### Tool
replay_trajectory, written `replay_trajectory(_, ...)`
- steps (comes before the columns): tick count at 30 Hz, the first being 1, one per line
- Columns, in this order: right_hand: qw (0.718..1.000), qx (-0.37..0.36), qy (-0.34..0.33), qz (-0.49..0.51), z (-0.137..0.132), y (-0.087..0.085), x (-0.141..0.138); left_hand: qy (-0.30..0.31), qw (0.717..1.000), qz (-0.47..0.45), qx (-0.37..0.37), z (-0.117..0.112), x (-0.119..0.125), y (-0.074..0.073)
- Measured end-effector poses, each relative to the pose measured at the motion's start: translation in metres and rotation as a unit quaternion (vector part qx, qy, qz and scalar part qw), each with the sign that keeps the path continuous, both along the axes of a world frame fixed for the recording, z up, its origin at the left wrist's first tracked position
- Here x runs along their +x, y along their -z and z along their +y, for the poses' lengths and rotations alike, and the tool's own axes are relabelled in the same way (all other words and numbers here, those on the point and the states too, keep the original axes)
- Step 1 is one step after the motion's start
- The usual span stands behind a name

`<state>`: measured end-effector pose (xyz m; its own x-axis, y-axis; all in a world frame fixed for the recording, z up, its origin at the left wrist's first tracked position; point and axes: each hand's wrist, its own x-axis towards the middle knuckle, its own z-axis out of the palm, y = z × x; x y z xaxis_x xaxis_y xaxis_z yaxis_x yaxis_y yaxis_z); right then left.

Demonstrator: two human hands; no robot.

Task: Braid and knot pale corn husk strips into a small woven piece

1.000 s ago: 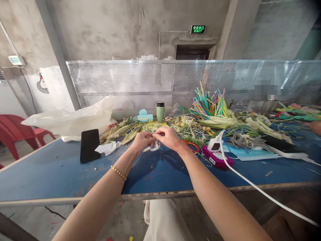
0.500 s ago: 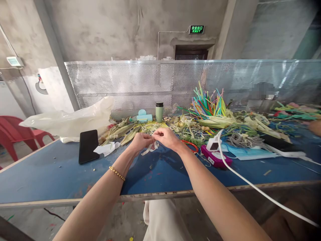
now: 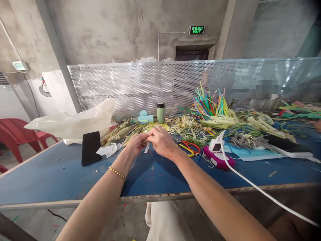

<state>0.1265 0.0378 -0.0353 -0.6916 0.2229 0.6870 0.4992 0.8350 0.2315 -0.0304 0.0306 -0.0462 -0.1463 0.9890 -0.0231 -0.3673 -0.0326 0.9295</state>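
My left hand (image 3: 136, 143) and my right hand (image 3: 162, 141) meet over the middle of the blue table (image 3: 50, 177). Both are closed in a pinch on a pale strip of corn husk (image 3: 147, 146) that hangs down between them. A gold bead bracelet sits on my left wrist. Just behind my hands lies a heap of corn husks (image 3: 120, 132) and shredded husk strips. Red and yellow scissors (image 3: 189, 147) lie on the table right of my right wrist.
A black phone (image 3: 90, 147) and a crumpled white scrap (image 3: 109, 149) lie left of my hands, behind them a white plastic bag (image 3: 75, 120). A pink device (image 3: 219, 159) with a white cable, colourful sticks (image 3: 209, 102), a green tumbler (image 3: 160, 112) and a perforated metal screen (image 3: 125, 83) lie beyond.
My hands have drawn closer together and shifted slightly away from me. The husk strip, looped below the fingers before, now hangs as a short straight piece.
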Motion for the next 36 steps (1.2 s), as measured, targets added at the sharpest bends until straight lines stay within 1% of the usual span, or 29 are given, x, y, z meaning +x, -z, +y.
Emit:
replay_trajectory(3,0.997,0.057,0.040,-0.045,-0.008,-0.002,-0.004,0.000,0.999,-0.030,-0.025,0.000,0.000,-0.002)
replay_trajectory(6,0.991,0.100,0.060,-0.060,-0.011,-0.004,-0.008,0.023,0.997,-0.052,-0.044,-0.001,0.000,-0.004)
replay_trajectory(8,0.990,0.112,0.058,-0.056,-0.011,-0.003,-0.009,0.041,0.996,-0.060,-0.059,-0.002,0.000,-0.005)
replay_trajectory(11,0.994,0.102,0.030,-0.038,-0.006,-0.002,-0.009,0.047,0.995,-0.064,-0.064,-0.004,0.001,-0.006)
replay_trajectory(14,0.998,0.054,0.001,0.017,0.000,0.001,-0.008,0.041,0.996,-0.061,-0.053,-0.006,0.001,-0.008)
replay_trajectory(16,0.997,-0.002,-0.015,0.080,0.005,0.003,-0.008,0.048,0.997,-0.051,-0.043,-0.007,0.001,-0.009)
replay_trajectory(18,0.984,-0.074,-0.034,0.157,0.010,0.005,-0.009,0.055,0.998,-0.030,-0.021,-0.007,0.001,-0.007)
replay_trajectory(21,0.951,-0.165,-0.053,0.257,0.018,0.007,-0.009,0.038,0.999,0.026,0.025,-0.006,0.001,-0.004)
replay_trajectory(23,0.930,-0.210,-0.049,0.298,0.022,0.007,-0.008,0.022,0.996,0.064,0.055,-0.006,0.001,-0.003)
replay_trajectory(24,0.919,-0.235,-0.047,0.314,0.024,0.007,-0.007,0.024,0.994,0.079,0.066,-0.007,0.001,-0.003)
replay_trajectory(26,0.890,-0.299,-0.060,0.339,0.026,0.007,-0.006,0.043,0.992,0.090,0.081,-0.009,0.002,-0.003)
replay_trajectory(28,0.854,-0.361,-0.088,0.365,0.026,0.007,-0.005,0.070,0.990,0.081,0.089,-0.010,0.002,-0.005)
replay_trajectory(29,0.839,-0.381,-0.099,0.375,0.025,0.007,-0.004,0.080,0.990,0.074,0.093,-0.011,0.002,-0.006)
replay_trajectory(31,0.827,-0.394,-0.103,0.388,0.023,0.007,-0.005,0.097,0.988,0.062,0.100,-0.012,0.002,-0.007)
replay_trajectory(32,0.829,-0.390,-0.098,0.390,0.022,0.007,-0.005,0.104,0.988,0.059,0.101,-0.013,0.002,-0.007)
replay_trajectory(36,0.851,-0.358,-0.072,0.377,0.021,0.006,-0.007,0.120,0.985,0.066,0.103,-0.013,0.002,-0.008)
